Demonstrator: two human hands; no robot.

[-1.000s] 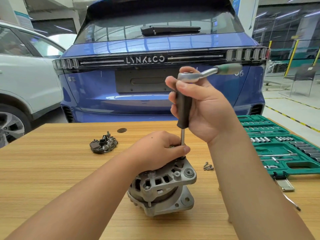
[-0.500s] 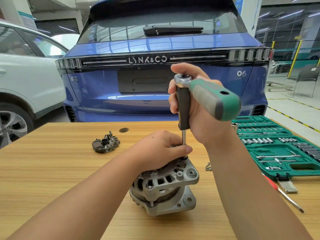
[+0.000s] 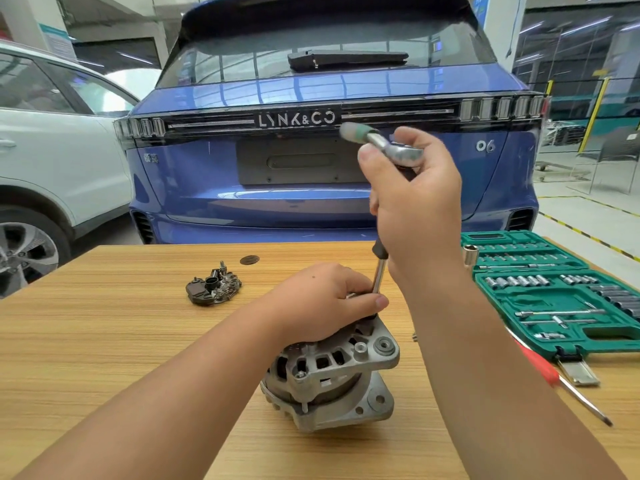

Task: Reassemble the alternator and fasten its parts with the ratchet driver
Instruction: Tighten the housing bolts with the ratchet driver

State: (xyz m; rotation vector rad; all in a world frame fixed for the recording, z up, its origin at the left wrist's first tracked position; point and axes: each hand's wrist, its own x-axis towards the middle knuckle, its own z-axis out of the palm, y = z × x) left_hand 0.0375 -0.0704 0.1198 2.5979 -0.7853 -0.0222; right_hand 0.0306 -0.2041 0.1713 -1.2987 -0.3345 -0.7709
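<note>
The silver alternator [image 3: 332, 375] stands on the wooden table [image 3: 104, 341] in front of me. My left hand [image 3: 322, 299] lies over its top, fingers curled round the housing and the foot of the driver's steel shaft [image 3: 379, 277]. My right hand [image 3: 415, 206] grips the black driver handle, which stands upright above the alternator. A ratchet [image 3: 384, 143] with a green grip sits on the handle's top and points away to the upper left, blurred. The bolt under the shaft is hidden by my left fingers.
A black rectifier plate [image 3: 213, 289] lies at the left on the table. An open green socket case [image 3: 561, 296] is at the right, with a red-handled screwdriver [image 3: 561, 382] beside it and a loose socket [image 3: 470, 254]. A blue car stands behind the table.
The ratchet's green grip has swung round from the right, past pointing toward me, to the upper left. My right hand turned with it. The left hand and alternator stayed put.
</note>
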